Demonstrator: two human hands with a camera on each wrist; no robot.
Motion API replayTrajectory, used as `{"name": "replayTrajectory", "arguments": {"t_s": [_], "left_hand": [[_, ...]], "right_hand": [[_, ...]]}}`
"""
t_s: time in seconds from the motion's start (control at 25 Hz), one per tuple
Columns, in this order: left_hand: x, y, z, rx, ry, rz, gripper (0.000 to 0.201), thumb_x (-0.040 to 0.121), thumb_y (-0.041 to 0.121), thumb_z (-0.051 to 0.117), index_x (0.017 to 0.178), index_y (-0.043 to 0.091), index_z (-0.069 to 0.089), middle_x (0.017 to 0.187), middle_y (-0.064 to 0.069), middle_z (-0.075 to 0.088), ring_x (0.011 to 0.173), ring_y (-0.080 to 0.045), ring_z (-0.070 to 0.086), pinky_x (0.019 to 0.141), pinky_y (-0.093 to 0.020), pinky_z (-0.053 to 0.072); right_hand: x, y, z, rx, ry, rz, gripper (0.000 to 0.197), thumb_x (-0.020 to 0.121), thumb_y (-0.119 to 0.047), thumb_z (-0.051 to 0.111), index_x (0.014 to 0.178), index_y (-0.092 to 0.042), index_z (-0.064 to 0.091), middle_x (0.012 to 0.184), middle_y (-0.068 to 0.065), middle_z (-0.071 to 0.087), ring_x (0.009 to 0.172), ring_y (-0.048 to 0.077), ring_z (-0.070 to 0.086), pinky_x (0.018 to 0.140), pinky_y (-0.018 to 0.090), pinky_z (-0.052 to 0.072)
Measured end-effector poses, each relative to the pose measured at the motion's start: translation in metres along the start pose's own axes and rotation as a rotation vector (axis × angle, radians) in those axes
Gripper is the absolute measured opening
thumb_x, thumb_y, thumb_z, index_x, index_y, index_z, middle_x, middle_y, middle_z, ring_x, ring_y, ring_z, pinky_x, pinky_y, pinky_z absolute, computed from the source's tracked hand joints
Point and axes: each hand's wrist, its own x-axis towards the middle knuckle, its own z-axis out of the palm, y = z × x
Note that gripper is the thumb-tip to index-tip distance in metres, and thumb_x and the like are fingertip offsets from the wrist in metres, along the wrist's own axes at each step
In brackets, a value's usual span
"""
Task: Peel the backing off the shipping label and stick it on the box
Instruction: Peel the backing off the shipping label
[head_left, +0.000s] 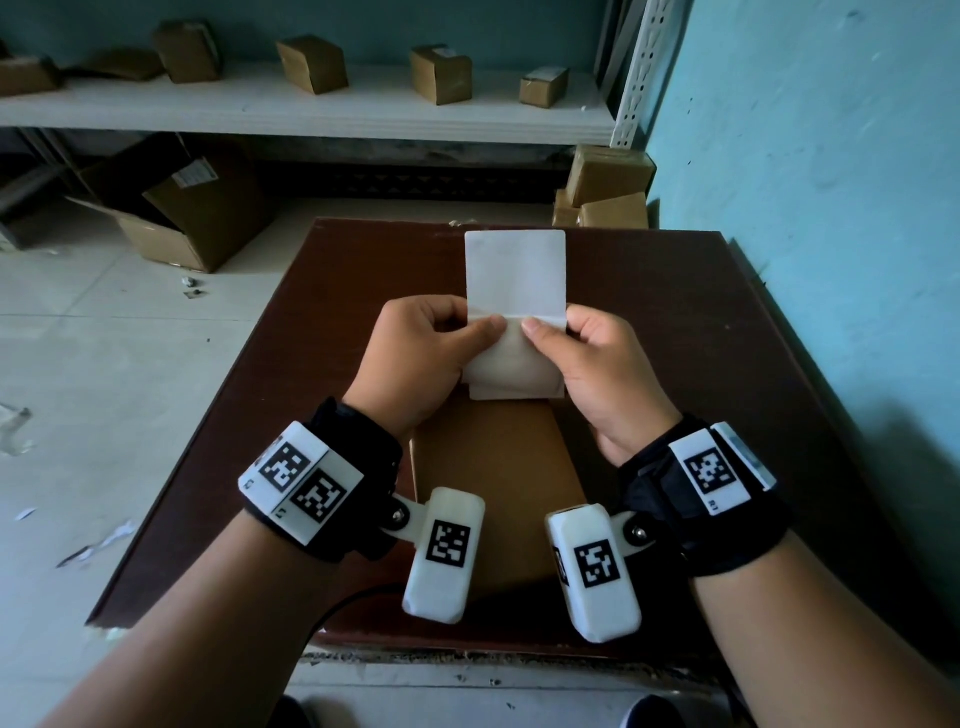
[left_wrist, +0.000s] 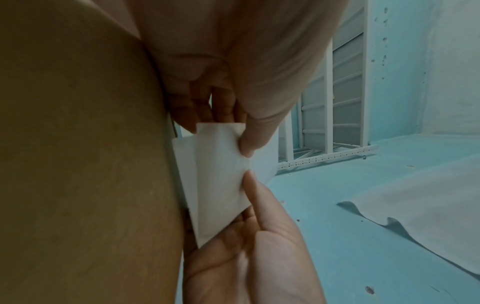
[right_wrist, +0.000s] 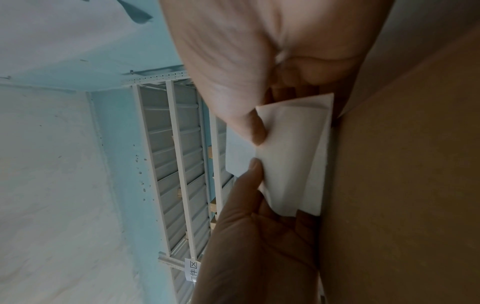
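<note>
Just above the brown box (head_left: 498, 478) lying flat on the dark table (head_left: 675, 332), the left hand (head_left: 415, 358) and right hand (head_left: 597, 364) are each pinching the shipping label (head_left: 514, 270) at its fold, thumbs on top, fingers behind. Beyond them, the free half is standing up unsupported. It is looking light, thin and floppy, likely creasing easily, so the corners by the fold are offering the best hold.

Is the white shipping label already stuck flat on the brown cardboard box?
No, the white shipping label is pinched between the left hand and right hand above the brown cardboard box.
</note>
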Motion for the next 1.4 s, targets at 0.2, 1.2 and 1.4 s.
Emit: {"name": "replayTrajectory", "arguments": {"t_s": [0.2,1.2,1.4], "left_hand": [[-0.0019,0.0000,-0.0011,-0.012,-0.004,0.001,0.007,0.089,0.021,0.069,0.094,0.018,0.074,0.090,0.006,0.074,0.077,-0.001,0.070,0.063,-0.013,0.052],[-0.0008,0.0008,-0.0012,-0.075,-0.024,-0.032,0.013,0.089,0.017,0.069,0.101,0.016,0.072,0.099,0.003,0.075,0.090,-0.008,0.072,0.073,-0.021,0.058],[-0.0004,0.0020,-0.0010,-0.045,-0.035,-0.029,0.014,0.090,0.023,0.069,0.100,0.015,0.074,0.095,0.005,0.075,0.085,-0.007,0.072,0.068,-0.017,0.056]], "right_hand": [[-0.0010,-0.0021,-0.0007,0.052,-0.024,0.031,0.012,0.094,-0.027,0.065,0.100,-0.020,0.073,0.101,-0.003,0.076,0.096,0.011,0.072,0.091,0.038,0.058],[-0.0006,-0.0004,-0.0004,-0.008,-0.020,-0.029,0.008,0.095,-0.022,0.064,0.097,-0.026,0.071,0.096,-0.009,0.075,0.090,0.004,0.070,0.081,0.024,0.057],[-0.0004,0.0010,0.0000,0.019,-0.009,-0.029,0.009,0.095,-0.020,0.064,0.097,-0.026,0.071,0.098,-0.006,0.076,0.093,0.009,0.071,0.085,0.031,0.058]]}}
